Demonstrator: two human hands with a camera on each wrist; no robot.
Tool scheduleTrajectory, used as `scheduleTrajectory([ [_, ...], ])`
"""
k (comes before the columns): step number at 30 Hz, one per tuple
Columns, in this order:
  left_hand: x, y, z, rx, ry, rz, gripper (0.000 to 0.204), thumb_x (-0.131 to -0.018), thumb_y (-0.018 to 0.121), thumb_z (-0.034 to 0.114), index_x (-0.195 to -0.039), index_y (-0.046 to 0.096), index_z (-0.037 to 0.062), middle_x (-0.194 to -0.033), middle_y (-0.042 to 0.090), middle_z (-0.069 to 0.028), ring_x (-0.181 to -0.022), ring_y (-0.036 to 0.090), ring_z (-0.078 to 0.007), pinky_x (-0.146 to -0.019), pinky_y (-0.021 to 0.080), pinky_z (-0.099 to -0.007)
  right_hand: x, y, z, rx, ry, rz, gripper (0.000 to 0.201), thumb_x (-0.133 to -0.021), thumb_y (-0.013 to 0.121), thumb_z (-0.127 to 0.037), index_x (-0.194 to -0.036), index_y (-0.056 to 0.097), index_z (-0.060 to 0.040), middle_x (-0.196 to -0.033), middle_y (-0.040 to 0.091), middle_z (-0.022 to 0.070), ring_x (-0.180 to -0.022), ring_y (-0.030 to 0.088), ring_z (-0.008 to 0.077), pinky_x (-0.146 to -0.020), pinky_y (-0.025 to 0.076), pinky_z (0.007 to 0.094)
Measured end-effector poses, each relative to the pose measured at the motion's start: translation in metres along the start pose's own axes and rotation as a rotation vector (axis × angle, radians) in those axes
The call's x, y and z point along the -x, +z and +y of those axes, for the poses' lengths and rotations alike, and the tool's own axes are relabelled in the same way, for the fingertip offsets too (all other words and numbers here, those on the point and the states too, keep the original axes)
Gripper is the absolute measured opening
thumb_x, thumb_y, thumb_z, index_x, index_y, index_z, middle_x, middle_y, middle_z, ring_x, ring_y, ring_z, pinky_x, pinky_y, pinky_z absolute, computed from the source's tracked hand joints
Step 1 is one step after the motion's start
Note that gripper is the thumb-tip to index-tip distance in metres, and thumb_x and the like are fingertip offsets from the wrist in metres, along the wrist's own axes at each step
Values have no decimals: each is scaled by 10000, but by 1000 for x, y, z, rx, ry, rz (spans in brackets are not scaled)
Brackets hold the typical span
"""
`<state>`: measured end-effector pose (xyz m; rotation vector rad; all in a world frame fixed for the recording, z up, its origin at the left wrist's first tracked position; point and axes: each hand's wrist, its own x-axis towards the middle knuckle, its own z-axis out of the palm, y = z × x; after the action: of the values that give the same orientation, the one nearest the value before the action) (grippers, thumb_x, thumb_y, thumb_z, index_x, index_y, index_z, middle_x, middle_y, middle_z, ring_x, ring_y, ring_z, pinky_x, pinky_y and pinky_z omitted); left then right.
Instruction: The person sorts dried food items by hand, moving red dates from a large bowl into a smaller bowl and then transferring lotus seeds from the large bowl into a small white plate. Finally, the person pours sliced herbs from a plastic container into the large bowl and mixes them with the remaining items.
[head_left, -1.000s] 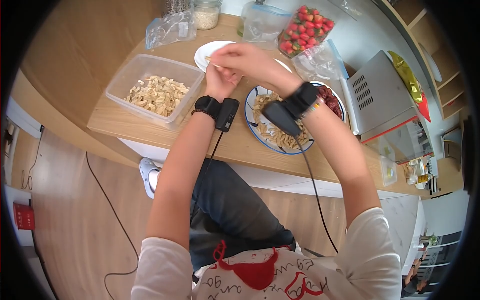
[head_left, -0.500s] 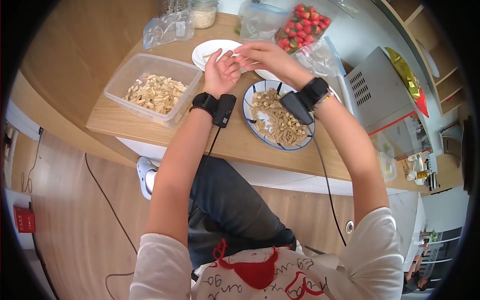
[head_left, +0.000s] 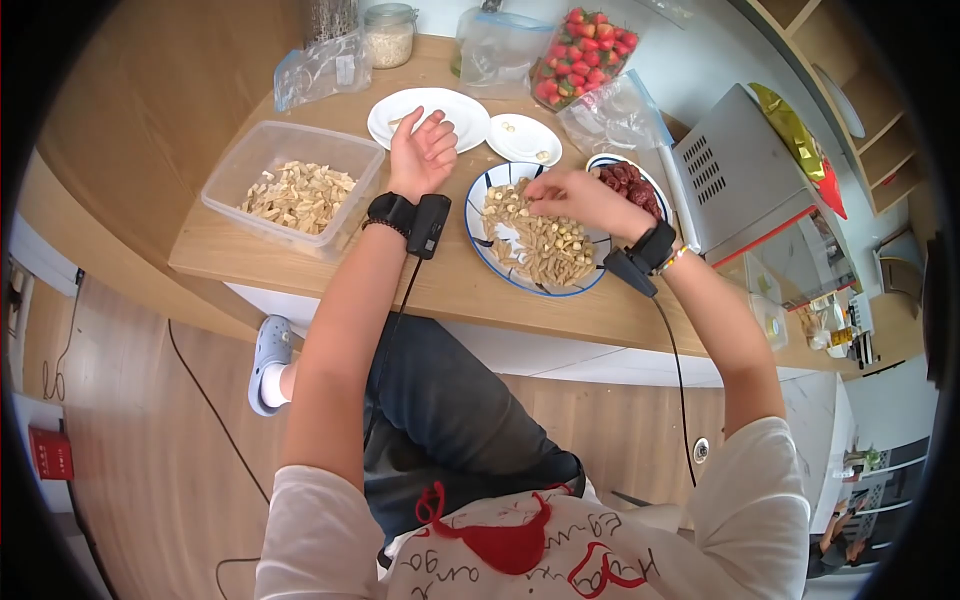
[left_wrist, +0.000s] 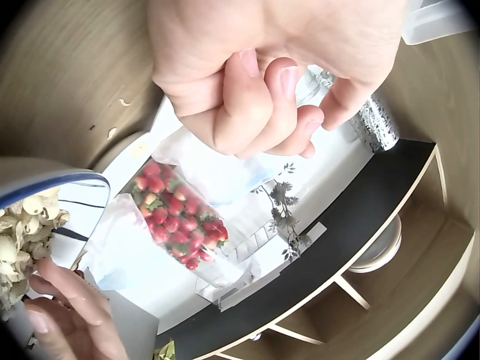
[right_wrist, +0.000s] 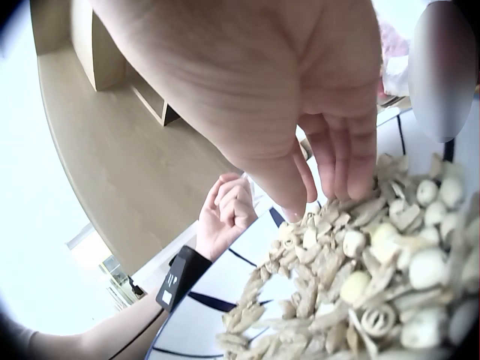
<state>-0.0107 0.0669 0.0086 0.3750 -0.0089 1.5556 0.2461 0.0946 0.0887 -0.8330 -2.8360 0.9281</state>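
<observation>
The left hand [head_left: 422, 155] is raised palm up beside a white plate [head_left: 468, 128], its fingers loosely curled; nothing shows in them in the left wrist view, where the hand [left_wrist: 270, 82] fills the top. Over the blue-rimmed plate [head_left: 478, 235] the right hand [head_left: 590, 203] reaches down from the right. In the right wrist view its fingertips [right_wrist: 360, 184] touch the heap of pale dried pieces [right_wrist: 322, 270], the thumb a little apart from them. Round cream seeds [right_wrist: 427, 268] lie among the pieces. What is under the fingertips is hidden.
A clear plastic box [head_left: 225, 190] with pale slices stands left. A smaller white plate [head_left: 525, 155] holds a few seeds. Behind are strawberries [head_left: 585, 60], plastic bags [head_left: 505, 60] and a jar [head_left: 388, 45]. Dark red dried fruit [head_left: 630, 185] and a grey appliance [head_left: 735, 160] are right.
The right hand has left the left hand and come down to the right onto the blue-rimmed plate. The left hand stays near the white plate. The head view has shifted slightly.
</observation>
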Motion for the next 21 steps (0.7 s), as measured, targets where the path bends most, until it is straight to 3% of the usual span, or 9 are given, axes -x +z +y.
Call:
scheduleTrajectory([
  [5,-1,0,0,-12,-4,-5,232,-890,517,291,-900,519,59,-594,331,32,-448,266,-69,-398,193,-213,-8,17,-2,152,-221,133,353,-784,706,-182,-1081,590,-31,-966,565,111,-842,572,191,-761,465,295],
  [11,-1,-1,-1,8,-5,-6,207,-898,504,269,-897,517,63,-598,338,29,-453,271,-73,-403,197,-217,-14,23,-7,102,-158,47,196,-783,677,-114,-929,591,-16,-830,602,82,-751,589,176,-701,478,288],
  [14,-2,-2,0,4,-2,-2,205,-895,505,271,-896,523,67,-597,343,31,-449,274,-73,-400,198,-215,-14,24,1,123,-211,106,154,-785,658,-85,-905,589,-17,-775,610,67,-715,591,164,-676,480,283],
  [21,-2,-3,1,21,-4,-18,195,-902,495,264,-891,521,71,-597,344,33,-449,277,-73,-403,204,-215,-15,21,-15,2,-241,-7,183,-793,670,-110,-910,578,-4,-822,587,60,-734,578,145,-668,475,276],
])
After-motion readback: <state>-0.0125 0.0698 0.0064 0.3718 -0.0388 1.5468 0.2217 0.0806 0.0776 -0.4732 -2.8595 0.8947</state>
